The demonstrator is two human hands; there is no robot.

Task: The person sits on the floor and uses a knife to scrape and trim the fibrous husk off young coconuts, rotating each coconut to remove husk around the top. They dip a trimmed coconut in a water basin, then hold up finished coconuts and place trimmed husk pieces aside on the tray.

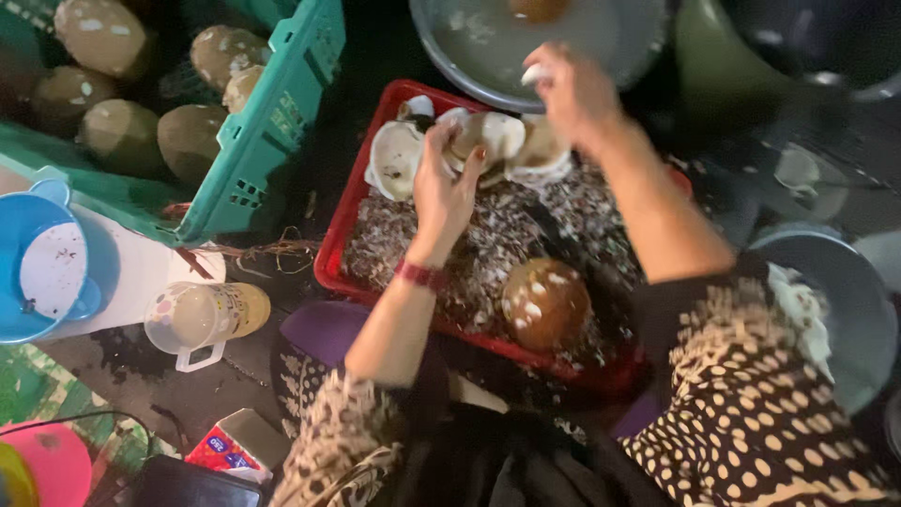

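L hand (443, 183) gripped a white coconut piece (474, 141) at the red tray's (349, 211) 12 o'clock rim, over the scraps, while R hand (572, 94) pinched a small white bit (533, 75) above the metal basin (450, 52), prob. for rinsing.

A teal crate (272, 122) holds brown coconuts (122, 136). Beside it stand a blue jug (42, 268) and a pale mug (202, 319).

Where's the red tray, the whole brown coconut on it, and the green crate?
red tray (330, 246): head view, left rim.
brown coconut (544, 302): head view, top of shell.
green crate (272, 122): head view, side wall.
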